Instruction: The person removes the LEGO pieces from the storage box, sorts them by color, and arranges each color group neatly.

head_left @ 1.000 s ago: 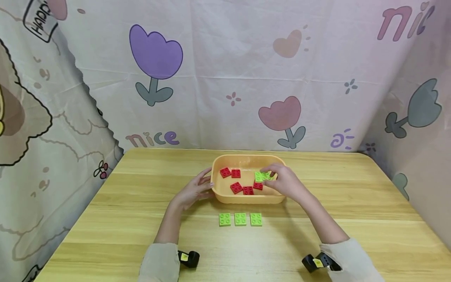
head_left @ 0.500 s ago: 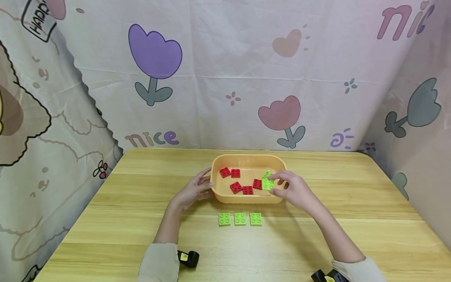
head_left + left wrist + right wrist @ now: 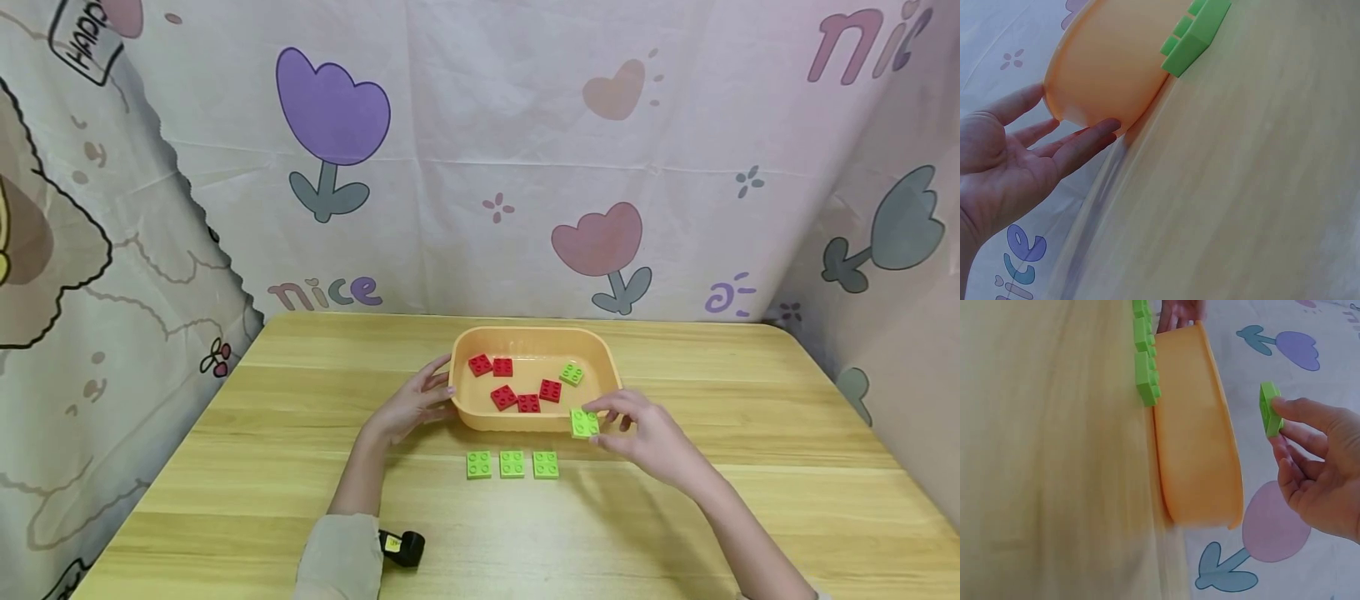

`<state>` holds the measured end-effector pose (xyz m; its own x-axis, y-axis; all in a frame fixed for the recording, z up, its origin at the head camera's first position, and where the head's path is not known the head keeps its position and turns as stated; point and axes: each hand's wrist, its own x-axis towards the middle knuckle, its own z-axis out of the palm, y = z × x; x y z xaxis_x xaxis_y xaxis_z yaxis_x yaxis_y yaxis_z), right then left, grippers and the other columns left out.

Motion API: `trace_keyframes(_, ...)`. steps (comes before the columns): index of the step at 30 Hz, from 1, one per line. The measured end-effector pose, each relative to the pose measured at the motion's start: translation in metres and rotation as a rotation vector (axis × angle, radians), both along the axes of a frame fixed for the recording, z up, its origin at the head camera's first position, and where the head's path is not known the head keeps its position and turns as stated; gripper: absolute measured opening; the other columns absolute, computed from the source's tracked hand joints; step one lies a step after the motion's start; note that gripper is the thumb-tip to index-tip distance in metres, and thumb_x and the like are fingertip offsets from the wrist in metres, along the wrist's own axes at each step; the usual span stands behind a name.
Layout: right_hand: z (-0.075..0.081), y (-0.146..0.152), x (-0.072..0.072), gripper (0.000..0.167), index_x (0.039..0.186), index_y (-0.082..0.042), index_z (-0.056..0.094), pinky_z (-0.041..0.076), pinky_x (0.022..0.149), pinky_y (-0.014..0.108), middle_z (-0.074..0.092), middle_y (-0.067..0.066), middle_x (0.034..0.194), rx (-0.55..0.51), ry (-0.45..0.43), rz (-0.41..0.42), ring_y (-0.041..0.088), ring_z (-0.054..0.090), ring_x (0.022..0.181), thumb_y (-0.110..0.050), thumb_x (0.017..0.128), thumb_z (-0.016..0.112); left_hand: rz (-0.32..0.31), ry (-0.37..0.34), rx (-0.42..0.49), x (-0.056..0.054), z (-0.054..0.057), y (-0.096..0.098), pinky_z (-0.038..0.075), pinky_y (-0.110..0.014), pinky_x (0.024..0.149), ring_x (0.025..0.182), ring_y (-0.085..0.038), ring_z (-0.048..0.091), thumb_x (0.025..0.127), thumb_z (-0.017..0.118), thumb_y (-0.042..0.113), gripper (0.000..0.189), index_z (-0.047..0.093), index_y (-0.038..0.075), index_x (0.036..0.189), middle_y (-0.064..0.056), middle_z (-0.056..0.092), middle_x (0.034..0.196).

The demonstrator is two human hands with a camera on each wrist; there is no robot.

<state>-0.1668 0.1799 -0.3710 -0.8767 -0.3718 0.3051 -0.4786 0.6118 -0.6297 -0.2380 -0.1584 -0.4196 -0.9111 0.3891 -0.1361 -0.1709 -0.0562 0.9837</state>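
Note:
My right hand (image 3: 651, 435) pinches a green toy brick (image 3: 584, 423) between thumb and fingers, in front of the near right rim of an orange plastic basin (image 3: 534, 423). In the right wrist view that green brick (image 3: 1269, 409) is held above the basin's rim level. My left hand (image 3: 411, 407) touches the basin's left end, its fingers mostly straight against the wall in the left wrist view. Inside the basin lie several red bricks (image 3: 504, 397) and one green brick (image 3: 572, 373).
Three green bricks (image 3: 512, 465) stand in a spaced row on the wooden table (image 3: 337, 358), just in front of the basin. A patterned cloth (image 3: 465, 100) hangs behind the table. A black wrist camera (image 3: 403, 548) sits at the left sleeve.
My right hand has lifted a green brick out of the basin and carried it toward me, over the near rim. The left hand has stayed at the basin's left end.

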Motion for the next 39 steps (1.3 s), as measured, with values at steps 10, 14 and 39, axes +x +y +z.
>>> trace_keyframes(10,-0.019,0.005,0.013,0.037,0.105,-0.009,0.066,0.049,0.062,0.026,0.058,-0.006,0.095,-0.032,-0.013,0.072,0.02,0.053,0.077,-0.005,0.07,0.077,0.009,0.004,-0.007,0.001,0.001,0.001,0.039,-0.049,0.095,0.123,-0.039,0.038,0.094,0.05,0.006,0.061,0.021,0.016,0.146,-0.02,0.024,0.146)
trace_keyframes(14,-0.025,0.006,0.014,0.037,0.106,-0.01,0.066,0.049,0.063,0.027,0.058,-0.004,0.097,-0.03,-0.052,0.071,0.022,0.053,0.079,-0.006,0.071,0.076,0.009,0.007,0.0,0.001,0.001,0.001,0.039,-0.049,0.095,0.123,-0.038,0.038,0.094,0.051,0.006,0.062,0.021,0.016,0.147,-0.021,0.023,0.146)
trace_keyframes(39,-0.069,0.009,0.006,0.037,0.105,-0.011,0.066,0.049,0.071,0.027,0.056,-0.006,0.096,-0.02,-0.104,0.028,0.015,0.053,0.083,-0.013,0.07,0.078,0.012,-0.011,-0.009,-0.001,0.001,0.001,0.038,-0.048,0.096,0.124,-0.038,0.037,0.094,0.051,0.007,0.061,0.022,0.017,0.146,-0.019,0.023,0.146)
